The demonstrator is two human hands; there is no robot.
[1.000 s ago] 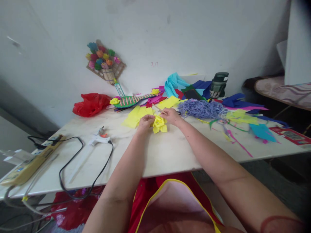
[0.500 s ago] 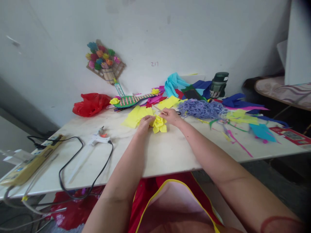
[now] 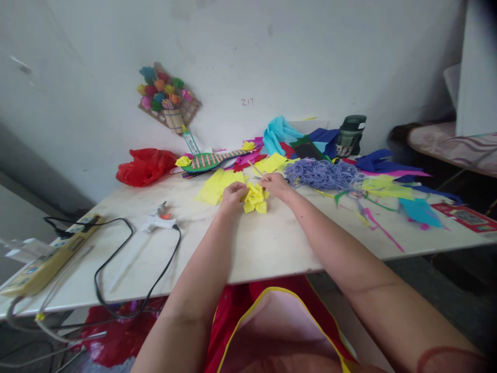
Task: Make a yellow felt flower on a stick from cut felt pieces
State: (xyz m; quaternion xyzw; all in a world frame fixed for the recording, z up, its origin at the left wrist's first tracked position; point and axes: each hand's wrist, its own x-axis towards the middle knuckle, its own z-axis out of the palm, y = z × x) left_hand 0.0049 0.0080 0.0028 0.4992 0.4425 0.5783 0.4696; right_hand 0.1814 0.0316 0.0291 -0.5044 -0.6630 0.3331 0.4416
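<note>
A crumpled yellow paper flower (image 3: pixel 255 199) sits between both my hands near the middle of the white table (image 3: pixel 272 243). My left hand (image 3: pixel 232 195) is closed, pinching the flower's left side. My right hand (image 3: pixel 275 184) is closed on its right side and also pinches a thin wooden stick (image 3: pixel 254 168) that points up and left. Flat yellow paper sheets (image 3: pixel 218 185) lie just behind my left hand.
A glue gun (image 3: pixel 158 221) with a black cord lies left of my arms, beside a power strip (image 3: pixel 46 259). A heap of lilac string (image 3: pixel 322 173), coloured paper scraps (image 3: pixel 388 189), a dark green jar (image 3: pixel 350 135) and a red bag (image 3: pixel 145 166) crowd the back.
Both hands and the flower shifted slightly away from me. The stick in my right hand tilted more upright.
</note>
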